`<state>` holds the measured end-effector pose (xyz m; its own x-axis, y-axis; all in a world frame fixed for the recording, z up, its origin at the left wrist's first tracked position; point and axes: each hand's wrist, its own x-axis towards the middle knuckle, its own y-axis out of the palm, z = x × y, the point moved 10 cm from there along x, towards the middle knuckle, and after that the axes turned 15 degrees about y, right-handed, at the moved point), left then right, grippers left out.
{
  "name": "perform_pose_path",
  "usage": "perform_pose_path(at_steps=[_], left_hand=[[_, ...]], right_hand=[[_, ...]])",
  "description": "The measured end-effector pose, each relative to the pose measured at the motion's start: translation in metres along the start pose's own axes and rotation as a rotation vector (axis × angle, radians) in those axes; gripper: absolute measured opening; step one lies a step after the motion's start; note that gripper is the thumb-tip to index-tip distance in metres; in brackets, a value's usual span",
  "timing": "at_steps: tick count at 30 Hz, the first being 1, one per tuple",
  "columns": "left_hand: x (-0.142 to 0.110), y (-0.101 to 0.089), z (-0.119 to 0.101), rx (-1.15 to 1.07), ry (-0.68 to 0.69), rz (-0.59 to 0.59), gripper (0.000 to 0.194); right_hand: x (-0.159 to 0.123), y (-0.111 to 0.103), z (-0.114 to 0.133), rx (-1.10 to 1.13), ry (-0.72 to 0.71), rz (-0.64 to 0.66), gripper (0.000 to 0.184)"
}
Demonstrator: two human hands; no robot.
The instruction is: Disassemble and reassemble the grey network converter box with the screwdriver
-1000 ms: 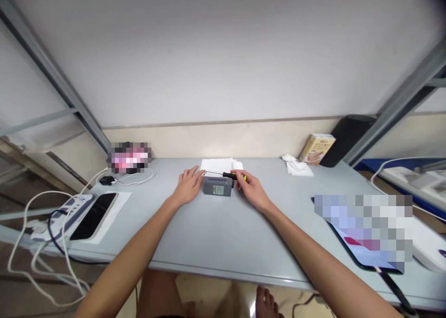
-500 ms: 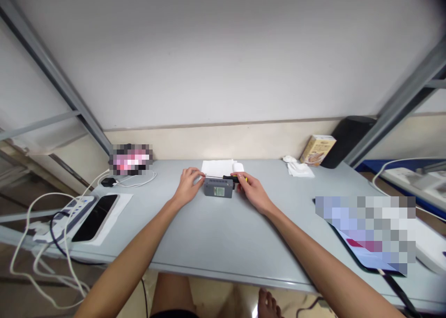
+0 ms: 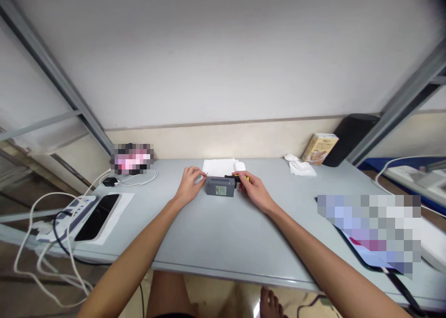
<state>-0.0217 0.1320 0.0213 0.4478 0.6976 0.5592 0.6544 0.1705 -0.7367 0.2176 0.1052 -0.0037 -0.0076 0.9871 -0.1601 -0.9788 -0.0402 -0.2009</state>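
A small grey metal box with a green label on its front stands near the far middle of the grey table. My left hand rests against the box's left end, fingers curled round its corner. My right hand is at the right end, closed on the black and yellow handle of a screwdriver. The thin shaft runs leftwards behind the box's top edge and is mostly hidden. A white sheet of paper lies just behind the box.
At the left lie a phone on paper, a power strip and white cables. Crumpled tissue, a small carton and a black cylinder stand back right. A tablet lies at the right.
The screwdriver has dropped lower behind the box, so less of its shaft and handle shows. My left fingers have curled closer round the box's left end.
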Motion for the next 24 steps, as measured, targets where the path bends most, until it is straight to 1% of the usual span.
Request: perform_pose_path(at_steps=[5,10,17,24], left_hand=[[0.001,0.000,-0.003,-0.003,0.008,0.008,0.009],[0.001,0.001,-0.002,-0.002,0.004,0.024,0.011],[0.000,0.004,-0.006,0.055,0.065,0.069,0.009],[0.001,0.003,-0.013,0.124,0.129,0.088,0.013]], right_hand=[[0.001,-0.001,-0.001,0.019,-0.001,-0.009,0.059],[-0.002,-0.002,0.002,0.079,0.005,-0.008,0.055],[-0.002,0.002,0.002,0.103,0.000,0.034,0.048],[-0.001,-0.001,-0.001,0.127,0.000,0.012,0.048]])
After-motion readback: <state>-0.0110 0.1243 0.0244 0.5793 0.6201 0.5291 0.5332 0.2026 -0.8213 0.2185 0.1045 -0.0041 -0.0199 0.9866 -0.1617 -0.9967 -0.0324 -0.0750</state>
